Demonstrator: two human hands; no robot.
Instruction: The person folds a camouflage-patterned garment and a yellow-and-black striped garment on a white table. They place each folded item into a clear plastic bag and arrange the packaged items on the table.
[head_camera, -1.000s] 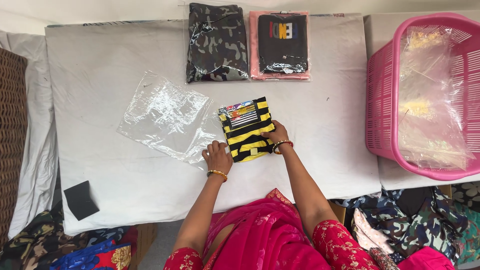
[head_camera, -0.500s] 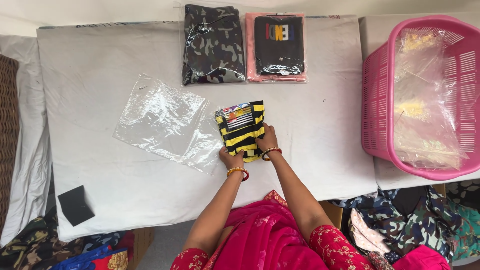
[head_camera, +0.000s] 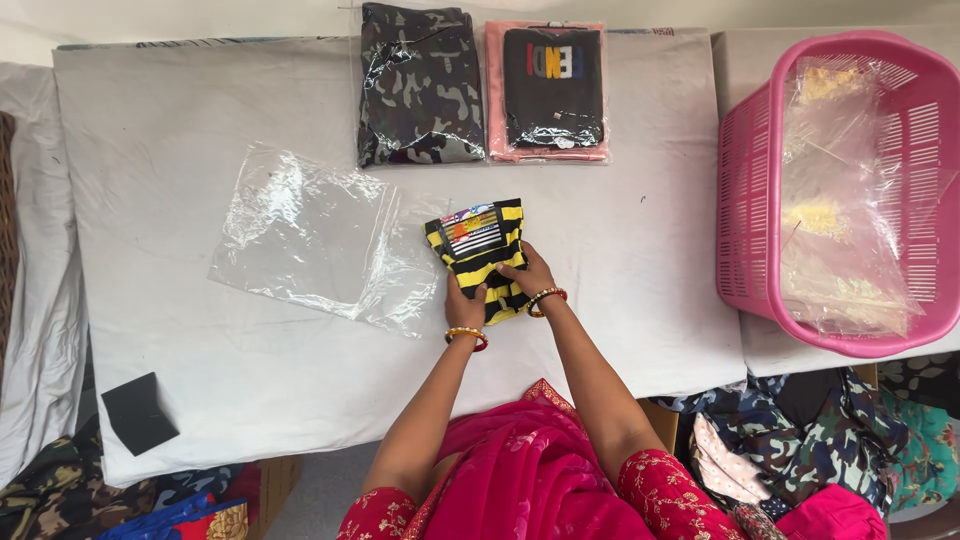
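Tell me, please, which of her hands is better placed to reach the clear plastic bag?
Left, probably: the left hand rests on the striped garment's edge beside the clear plastic bag; the right hand lies farther away.

Hidden or cut off: my left hand (head_camera: 466, 303) and right hand (head_camera: 527, 272) cover the near end of the folded yellow-and-black striped garment (head_camera: 478, 247), so its lower edge cannot be made out. The pink basket (head_camera: 750, 200) runs off the right edge, its contents blurred behind crinkled clear plastic. The camouflage packet (head_camera: 420, 85) is clipped along the top.
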